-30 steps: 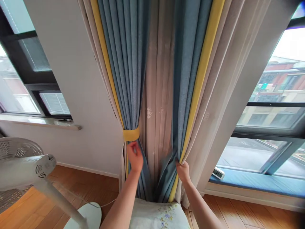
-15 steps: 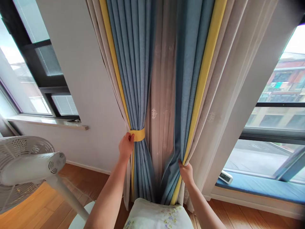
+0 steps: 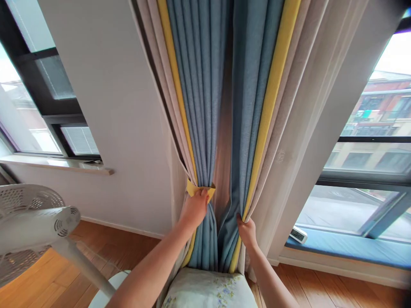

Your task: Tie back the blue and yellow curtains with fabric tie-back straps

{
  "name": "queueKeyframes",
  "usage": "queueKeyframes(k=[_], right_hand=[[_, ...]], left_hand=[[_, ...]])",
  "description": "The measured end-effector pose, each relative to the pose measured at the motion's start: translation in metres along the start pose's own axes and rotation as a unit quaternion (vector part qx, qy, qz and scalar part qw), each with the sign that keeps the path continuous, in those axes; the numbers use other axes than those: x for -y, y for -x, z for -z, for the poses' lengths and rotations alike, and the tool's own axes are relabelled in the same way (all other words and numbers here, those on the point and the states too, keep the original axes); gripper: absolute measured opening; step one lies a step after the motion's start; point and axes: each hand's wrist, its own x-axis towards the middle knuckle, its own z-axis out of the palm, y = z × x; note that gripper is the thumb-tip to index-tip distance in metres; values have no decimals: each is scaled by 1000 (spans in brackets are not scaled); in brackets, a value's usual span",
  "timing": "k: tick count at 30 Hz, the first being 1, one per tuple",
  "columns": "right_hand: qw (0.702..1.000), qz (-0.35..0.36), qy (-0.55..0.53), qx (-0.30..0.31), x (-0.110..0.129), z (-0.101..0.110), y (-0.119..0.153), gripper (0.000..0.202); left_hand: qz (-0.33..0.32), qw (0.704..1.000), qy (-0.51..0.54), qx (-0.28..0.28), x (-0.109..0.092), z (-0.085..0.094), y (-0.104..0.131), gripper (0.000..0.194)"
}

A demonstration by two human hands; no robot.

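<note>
In the head view, a yellow tieback [image 3: 192, 188] wraps the left blue curtain [image 3: 199, 107] at its narrow waist. My left hand [image 3: 196, 208] is closed on the front of that tieback, with its ends standing out on both sides of my fingers. The right blue curtain [image 3: 250, 107] has a yellow edge and a beige border. Low on its edge, my right hand [image 3: 247, 231] grips the bunched cloth. Between the two curtains shows a narrow strip of sheer curtain [image 3: 221, 171]. Some of the fingers are hidden by cloth.
A white floor fan [image 3: 38, 226] stands on the left. A flowered cushion [image 3: 212, 288] is directly before me, under the curtains. To the right, a small white device [image 3: 298, 234] lies on a blue window-seat pad [image 3: 346, 254]. Windows are on both sides.
My left hand has moved right, from the tieback's left side to its front, pulling the left curtain closer to the right one. The tieback now sits creased. My right hand keeps its grip.
</note>
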Motion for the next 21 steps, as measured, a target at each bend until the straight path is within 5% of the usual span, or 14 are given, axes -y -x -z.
queueKeyframes(k=[5, 9, 12, 17, 19, 21], right_hand=[[1000, -1, 6, -3, -6, 10, 2, 30], [1000, 0, 3, 8, -6, 14, 2, 29], [1000, -3, -2, 6, -3, 15, 4, 30], [1000, -12, -6, 13, -2, 15, 7, 31], [1000, -13, -6, 16, -2, 14, 7, 32], [1000, -7, -7, 15, -2, 14, 7, 33]], left_hand=[[96, 995, -24, -25, 15, -22, 11, 33], [17, 1000, 8, 20, 7, -47, 43, 30], [52, 998, 28, 12, 13, -35, 42, 31], [144, 989, 10, -26, 38, 14, 15, 32], [174, 983, 4, -52, 36, 13, 16, 32], [152, 988, 3, -22, 23, -7, 31, 32]])
